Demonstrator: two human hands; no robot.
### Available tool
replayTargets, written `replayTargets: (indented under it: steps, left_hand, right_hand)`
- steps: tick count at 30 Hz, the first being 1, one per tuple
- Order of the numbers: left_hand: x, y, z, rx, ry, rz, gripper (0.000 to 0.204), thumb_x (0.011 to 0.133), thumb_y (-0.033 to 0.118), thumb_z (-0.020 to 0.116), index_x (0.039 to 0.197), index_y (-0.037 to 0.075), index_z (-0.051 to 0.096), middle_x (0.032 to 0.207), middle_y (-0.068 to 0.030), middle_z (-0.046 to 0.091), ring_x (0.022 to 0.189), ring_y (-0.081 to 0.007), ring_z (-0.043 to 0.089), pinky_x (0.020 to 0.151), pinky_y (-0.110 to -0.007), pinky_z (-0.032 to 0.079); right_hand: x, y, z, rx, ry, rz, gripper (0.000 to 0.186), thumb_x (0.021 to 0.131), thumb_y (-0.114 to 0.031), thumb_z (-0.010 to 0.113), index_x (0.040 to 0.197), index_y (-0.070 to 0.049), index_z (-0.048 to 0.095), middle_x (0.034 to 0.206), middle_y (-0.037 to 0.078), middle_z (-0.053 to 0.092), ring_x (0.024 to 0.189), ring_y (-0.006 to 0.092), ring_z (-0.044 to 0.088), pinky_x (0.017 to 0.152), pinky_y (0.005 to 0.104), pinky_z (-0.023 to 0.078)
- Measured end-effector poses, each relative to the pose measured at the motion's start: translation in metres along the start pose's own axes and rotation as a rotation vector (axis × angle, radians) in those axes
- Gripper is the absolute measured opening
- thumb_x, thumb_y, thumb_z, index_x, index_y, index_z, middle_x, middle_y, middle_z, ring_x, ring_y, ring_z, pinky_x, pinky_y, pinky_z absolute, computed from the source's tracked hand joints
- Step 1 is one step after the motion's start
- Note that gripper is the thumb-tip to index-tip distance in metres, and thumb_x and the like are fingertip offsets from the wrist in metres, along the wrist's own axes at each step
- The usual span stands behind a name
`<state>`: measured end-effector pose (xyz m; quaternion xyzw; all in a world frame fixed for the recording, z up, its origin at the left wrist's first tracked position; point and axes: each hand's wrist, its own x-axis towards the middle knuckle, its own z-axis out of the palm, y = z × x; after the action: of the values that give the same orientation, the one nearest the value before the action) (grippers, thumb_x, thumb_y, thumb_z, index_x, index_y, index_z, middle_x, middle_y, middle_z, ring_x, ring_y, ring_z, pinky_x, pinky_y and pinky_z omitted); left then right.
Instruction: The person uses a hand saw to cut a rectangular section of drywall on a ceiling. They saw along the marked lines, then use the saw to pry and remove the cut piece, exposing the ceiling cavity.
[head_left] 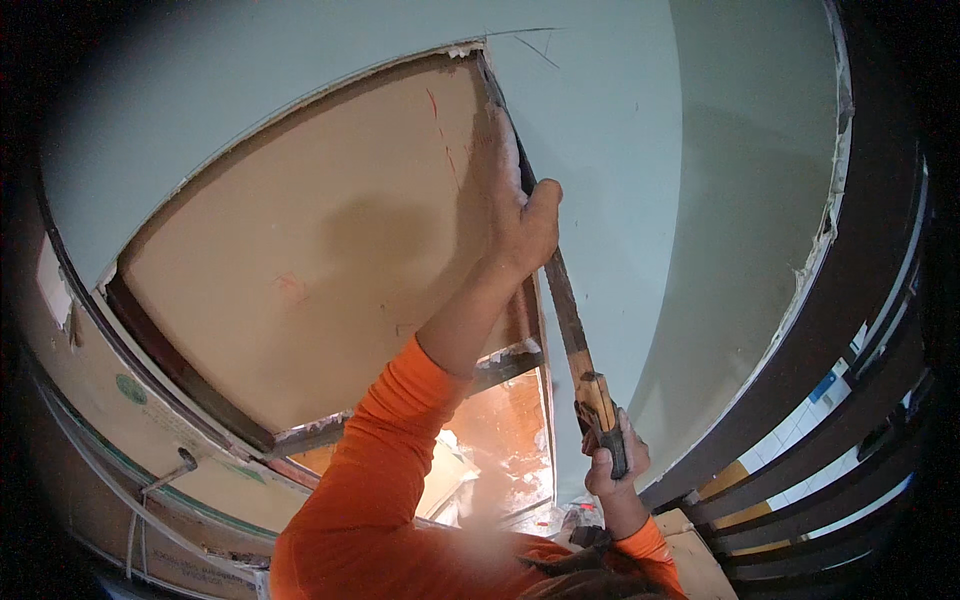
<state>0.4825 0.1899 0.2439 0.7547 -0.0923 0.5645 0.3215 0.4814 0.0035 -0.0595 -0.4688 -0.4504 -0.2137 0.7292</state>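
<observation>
Indoors, a pale grey-green wallboard fills much of the view, with a large opening cut through it between 8 and 12 o'clock. Nearest, at 6 o'clock, a person's orange sleeves rise from the lower edge. At 5 o'clock the right hand is closed round the dark lower end of a long narrow tool, whose exact kind I cannot tell. Its wooden section sits just above that hand. The tool runs upward from there, leaning towards 12 o'clock, along the opening's right-hand edge. Just above centre, at 1 o'clock, the left hand clasps the tool higher up, the thumb on its right and the fingers stretched straight along its left, whitish with dust; how firmly it presses I cannot tell.

Above the tool's top end, at 12 o'clock, dark pencil lines mark the wallboard. Inside the opening, set back, lies a brown backing board with thin red streaks and a soft shadow across it. Below it, toward 6 o'clock, a dark crosspiece borders a gap showing a bright orange surface. At 8 o'clock a short pipe stub juts out near pale cables. Farthest, at 4 o'clock, dark slats stand before white tiles.
</observation>
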Motion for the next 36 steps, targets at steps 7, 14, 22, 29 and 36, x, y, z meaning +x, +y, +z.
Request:
replayTargets:
  steps: [7, 14, 22, 29, 36]
  left_hand:
    - [-0.005, -0.007, -0.001, 0.243, -0.019, 0.010, 0.084, 0.078, 0.003, 0.048, 0.153, -0.016, 0.013, 0.160, -0.0326, 0.019, 0.149, -0.0406, 0.023, 0.123, -0.042, 0.016]
    - [-0.006, -0.002, -0.004, 0.269, 0.003, 0.048, 0.083, 0.079, 0.004, 0.050, 0.152, -0.014, 0.017, 0.157, -0.0331, 0.027, 0.147, -0.0419, 0.027, 0.120, -0.040, 0.023]
    - [-0.005, 0.015, 0.003, 0.155, 0.008, 0.025, 0.080, 0.082, 0.003, 0.044, 0.152, -0.017, 0.011, 0.161, -0.0319, 0.020, 0.152, -0.0385, 0.014, 0.123, -0.040, 0.008]
    - [-0.012, -0.004, 0.005, -0.028, 0.035, -0.093, 0.080, 0.081, 0.002, 0.044, 0.153, -0.016, 0.012, 0.161, -0.0308, 0.019, 0.152, -0.0374, 0.015, 0.123, -0.040, 0.009]
    - [-0.009, -0.015, 0.012, -0.085, 0.093, -0.135, 0.079, 0.081, 0.002, 0.046, 0.153, -0.015, 0.015, 0.160, -0.0308, 0.022, 0.150, -0.0382, 0.020, 0.123, -0.040, 0.012]
  right_hand:
    - [0.010, -0.024, -0.006, -0.071, -0.004, 0.079, 0.073, 0.096, -0.049, 0.058, 0.125, 0.018, 0.056, 0.073, 0.012, 0.068, 0.058, 0.0173, 0.064, 0.055, 0.0307, 0.052]
    - [-0.009, -0.029, -0.008, 0.100, 0.018, 0.212, 0.073, 0.096, -0.047, 0.059, 0.126, 0.018, 0.055, 0.073, 0.008, 0.066, 0.059, 0.0139, 0.062, 0.052, 0.0274, 0.049]
    - [0.009, -0.043, -0.022, 0.064, -0.013, 0.199, 0.066, 0.097, -0.041, 0.059, 0.130, 0.016, 0.052, 0.064, 0.009, 0.065, 0.053, 0.0177, 0.064, 0.051, 0.0326, 0.052]
    - [0.007, -0.062, -0.026, 0.039, -0.002, 0.218, 0.067, 0.096, -0.041, 0.060, 0.133, 0.014, 0.053, 0.068, 0.011, 0.066, 0.053, 0.0182, 0.064, 0.051, 0.0311, 0.053]
    - [0.018, -0.066, -0.029, -0.168, 0.004, 0.117, 0.066, 0.097, -0.042, 0.058, 0.128, 0.016, 0.055, 0.069, 0.011, 0.066, 0.053, 0.0177, 0.064, 0.052, 0.0305, 0.052]
